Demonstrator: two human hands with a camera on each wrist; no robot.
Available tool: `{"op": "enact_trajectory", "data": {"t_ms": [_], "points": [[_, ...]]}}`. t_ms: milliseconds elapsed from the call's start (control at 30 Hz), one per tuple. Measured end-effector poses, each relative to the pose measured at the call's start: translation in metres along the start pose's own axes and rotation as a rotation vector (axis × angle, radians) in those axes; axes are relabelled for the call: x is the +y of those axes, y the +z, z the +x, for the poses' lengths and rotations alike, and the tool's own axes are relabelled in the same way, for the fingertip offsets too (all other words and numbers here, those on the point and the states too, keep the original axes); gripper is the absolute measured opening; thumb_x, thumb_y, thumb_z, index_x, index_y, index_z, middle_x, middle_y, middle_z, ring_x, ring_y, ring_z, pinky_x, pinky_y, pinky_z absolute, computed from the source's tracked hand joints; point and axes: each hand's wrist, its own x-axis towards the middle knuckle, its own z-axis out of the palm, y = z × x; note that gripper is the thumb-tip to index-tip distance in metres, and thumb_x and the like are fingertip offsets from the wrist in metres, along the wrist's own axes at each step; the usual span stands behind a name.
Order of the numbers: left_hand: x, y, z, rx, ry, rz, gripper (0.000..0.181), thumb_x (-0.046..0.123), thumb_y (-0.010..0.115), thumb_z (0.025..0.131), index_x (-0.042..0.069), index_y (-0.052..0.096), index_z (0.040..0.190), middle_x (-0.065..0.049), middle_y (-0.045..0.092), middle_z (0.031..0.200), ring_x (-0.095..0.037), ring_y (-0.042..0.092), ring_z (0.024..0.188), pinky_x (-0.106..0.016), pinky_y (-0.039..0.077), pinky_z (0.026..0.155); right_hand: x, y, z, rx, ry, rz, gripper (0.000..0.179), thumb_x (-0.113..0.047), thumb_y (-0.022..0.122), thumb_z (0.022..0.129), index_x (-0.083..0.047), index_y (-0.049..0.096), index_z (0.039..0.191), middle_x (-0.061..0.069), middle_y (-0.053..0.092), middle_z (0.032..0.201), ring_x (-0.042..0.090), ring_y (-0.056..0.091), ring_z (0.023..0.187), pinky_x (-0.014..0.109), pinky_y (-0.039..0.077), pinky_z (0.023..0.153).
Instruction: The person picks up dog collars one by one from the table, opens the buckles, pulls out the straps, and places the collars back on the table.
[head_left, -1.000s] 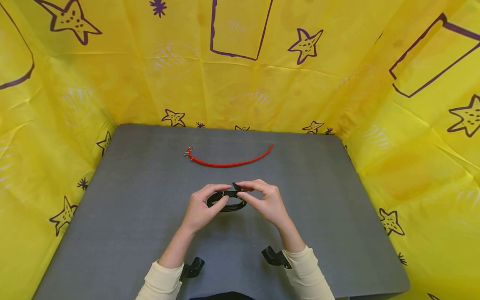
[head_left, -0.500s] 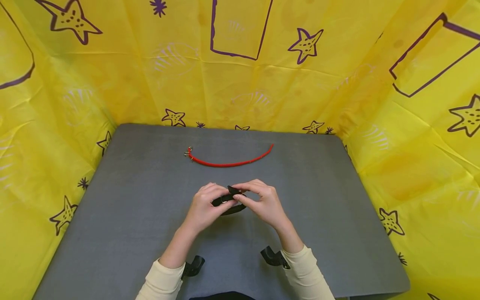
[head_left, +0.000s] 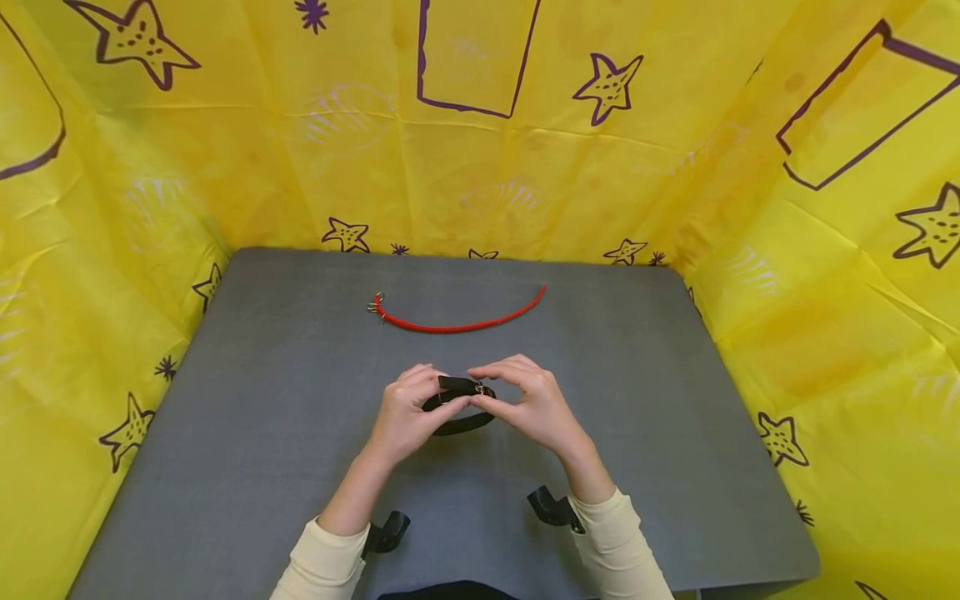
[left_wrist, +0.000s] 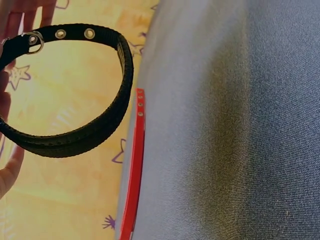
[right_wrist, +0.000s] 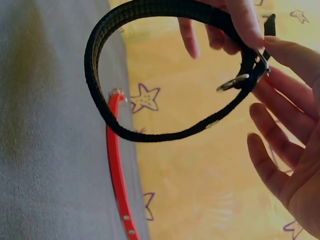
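Yellow fabric backdrop with purple starfish outlines (head_left: 480, 167): hangs behind and to both sides.
Grey cloth-covered table (head_left: 285, 350): spreads beneath both hands.
Bare left hand (head_left: 405, 412): grips the left side of a black woven-strap collar (left_wrist: 75, 145) between thumb and fingers.
Bare right hand (head_left: 531, 404): pinches about that collar's silver-coloured metal buckle (right_wrist: 262, 60).
Slender glossy red collar with metal fittings (head_left: 450, 329): lies unfastened in a shallow curve, well apart from both hands, toward the backdrop.
Black collar: held up as a rounded loop between both hands; step in hand, apparently, fastening.
Flat black strap end (head_left: 455, 384): sticks out from the buckle toward the left hand, seemingly passed through; likely needs drawing snug.
Buckle: prong too small to tell; next probably calls for steadying and seating in an eyelet.
Round metal eyelets (left_wrist: 60, 34): dot the black strap.
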Motion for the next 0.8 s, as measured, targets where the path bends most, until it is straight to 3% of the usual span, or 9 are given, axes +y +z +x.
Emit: {"op": "enact_trajectory", "data": {"t_ms": [200,467,667,800], "points": [[0.002,0.002,0.001,0.017,0.002,-0.017,0.018,0.0,0.087,0.067,0.006,0.076,0.079,-0.006,0.072,0.082,-0.025,0.066,0.081,-0.048,0.046,0.096,0.001,-0.002,0.0,-0.006,-0.008,-0.011,0.03,-0.021,0.081,0.081,-0.014,0.074,0.11,-0.007,0.071,0.104,0.011,0.06,0.099,0.031,0.051,0.084],[0.002,0.004,-0.001,0.009,-0.047,-0.02,0.012,0.003,0.084,0.072,0.009,0.077,0.079,-0.001,0.07,0.08,-0.019,0.062,0.079,-0.045,0.044,0.098,-0.005,0.003,0.003,0.015,-0.052,-0.026,0.023,-0.019,0.079,0.083,-0.016,0.075,0.106,-0.008,0.071,0.101,0.011,0.059,0.098,0.028,0.049,0.083],[0.008,0.004,0.002,0.043,-0.066,-0.053,0.015,-0.005,0.084,0.069,0.001,0.076,0.08,-0.008,0.071,0.078,-0.026,0.063,0.076,-0.047,0.044,0.097,-0.008,0.006,0.003,0.078,0.029,0.026,0.022,-0.009,0.08,0.081,-0.011,0.075,0.102,0.0,0.072,0.097,0.018,0.062,0.092,0.03,0.051,0.079],[0.012,0.004,0.004,0.064,-0.05,-0.069,0.021,-0.008,0.083,0.068,-0.004,0.076,0.087,-0.012,0.072,0.081,-0.027,0.064,0.078,-0.04,0.046,0.093,-0.026,0.001,0.006,0.115,0.094,0.1,0.019,0.002,0.077,0.08,0.0,0.074,0.098,0.009,0.071,0.091,0.029,0.063,0.085,0.03,0.052,0.074]]}}
